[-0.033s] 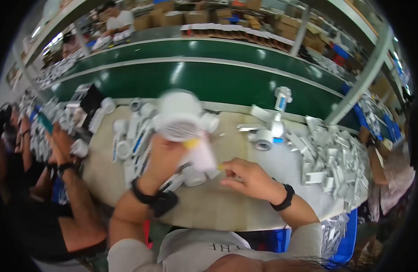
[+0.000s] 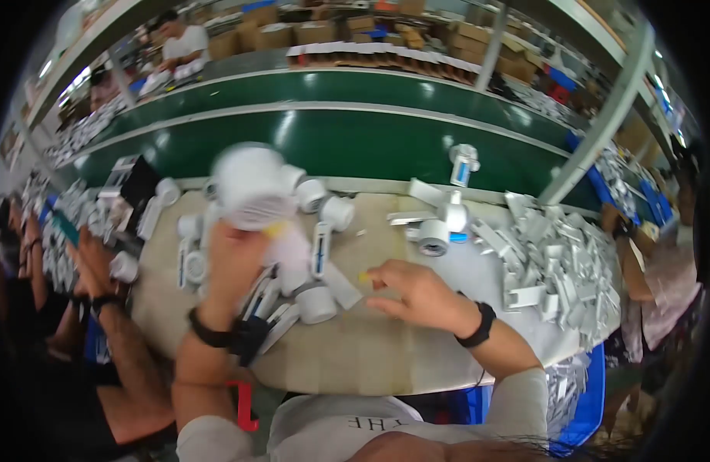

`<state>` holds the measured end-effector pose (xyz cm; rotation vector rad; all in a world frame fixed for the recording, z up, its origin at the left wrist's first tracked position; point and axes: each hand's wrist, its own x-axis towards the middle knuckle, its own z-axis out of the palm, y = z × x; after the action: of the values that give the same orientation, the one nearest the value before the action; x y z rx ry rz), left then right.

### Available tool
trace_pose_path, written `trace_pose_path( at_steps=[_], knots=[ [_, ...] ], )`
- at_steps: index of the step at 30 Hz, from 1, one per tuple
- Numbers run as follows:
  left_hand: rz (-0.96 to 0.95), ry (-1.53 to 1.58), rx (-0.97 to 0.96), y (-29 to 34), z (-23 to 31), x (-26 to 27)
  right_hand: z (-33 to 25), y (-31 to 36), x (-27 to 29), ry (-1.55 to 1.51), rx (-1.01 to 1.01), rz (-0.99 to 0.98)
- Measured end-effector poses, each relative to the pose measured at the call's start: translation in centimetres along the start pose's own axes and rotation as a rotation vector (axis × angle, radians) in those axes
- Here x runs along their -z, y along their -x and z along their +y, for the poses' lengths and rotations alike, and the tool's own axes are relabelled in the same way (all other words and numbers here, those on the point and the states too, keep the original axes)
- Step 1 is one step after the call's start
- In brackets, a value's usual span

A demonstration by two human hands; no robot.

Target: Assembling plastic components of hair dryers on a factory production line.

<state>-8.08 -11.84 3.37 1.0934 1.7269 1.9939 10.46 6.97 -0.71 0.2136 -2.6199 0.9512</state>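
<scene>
My left hand is closed round a white round-headed plastic device, lifted above the table and smeared by motion. A pale flat part hangs beside that hand, and something yellow shows at its fingers. To the right, my right hand is above the tabletop, thumb and forefinger apart with nothing visible between them. Yellow covers its forefinger tip. Between the hands lie a white cylinder-headed piece and a narrow white piece with a dark slot. Several similar white devices lie behind my left hand.
A heap of white plastic parts covers the table's right side. White assemblies stand at the back middle, before a green conveyor. Co-workers sit close on both sides. A blue bin with parts stands below the right edge.
My left hand has moved left with the device, uncovering more white pieces on the table. My right hand shifted slightly left in the picture; the whole view has shifted a little too.
</scene>
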Motion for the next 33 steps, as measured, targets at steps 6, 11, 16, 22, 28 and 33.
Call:
trace_pose_path(
  at_steps=[6, 11, 16, 22, 28, 33],
  knots=[
    [0.496, -1.485, -0.023, -7.2, -4.7, 21.7, 13.5, -3.9, 9.7, 0.453, -0.597, 0.422],
    [0.279, -1.65, 0.455, -3.2, -13.9, 31.8, 23.5, -4.2, 12.8, 0.486, -1.189, 0.452],
    [0.194, -1.63, 0.588, -5.0, -11.9, 27.0, 29.6, -2.2, 13.3, 0.24, -1.138, 0.381],
    [0.142, -0.693, -0.082, -7.6, -5.2, 13.3, 17.4, -5.5, 13.7, -0.805, -0.729, 0.669],
    [-0.391, 0.249, 0.276, -3.6, -3.1, -7.7, 3.2, -1.6, 7.9, -0.798, -0.634, 0.434],
    [-0.334, 0.444, 0.383, 1.3, -3.8, -14.6, -0.9, 2.4, 0.4, -0.203, -0.426, 0.465]
  ],
)
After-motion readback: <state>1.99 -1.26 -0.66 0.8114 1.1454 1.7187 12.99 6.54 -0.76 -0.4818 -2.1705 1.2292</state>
